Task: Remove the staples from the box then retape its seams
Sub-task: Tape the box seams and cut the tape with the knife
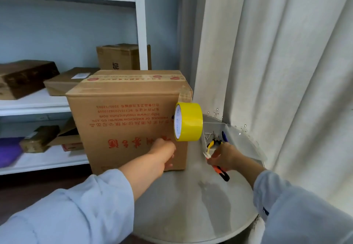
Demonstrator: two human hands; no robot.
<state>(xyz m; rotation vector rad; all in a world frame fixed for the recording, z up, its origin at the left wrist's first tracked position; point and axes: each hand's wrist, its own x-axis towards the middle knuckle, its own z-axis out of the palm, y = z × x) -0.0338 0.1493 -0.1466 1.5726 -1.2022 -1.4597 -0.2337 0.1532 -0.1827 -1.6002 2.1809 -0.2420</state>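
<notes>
Upside-down box upright on round table; tape roll hanging at its right edge, hole facing left. Left hand pressed against box front, finger state unclear. Right hand gripping orange pliers, handles toward viewer.

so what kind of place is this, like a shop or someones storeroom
Most likely a storeroom or small packing area, not a shop floor. White shelving holds several plain cardboard parcels, a large printed carton sits on a round table, and a pale curtain hangs beside it.
</notes>
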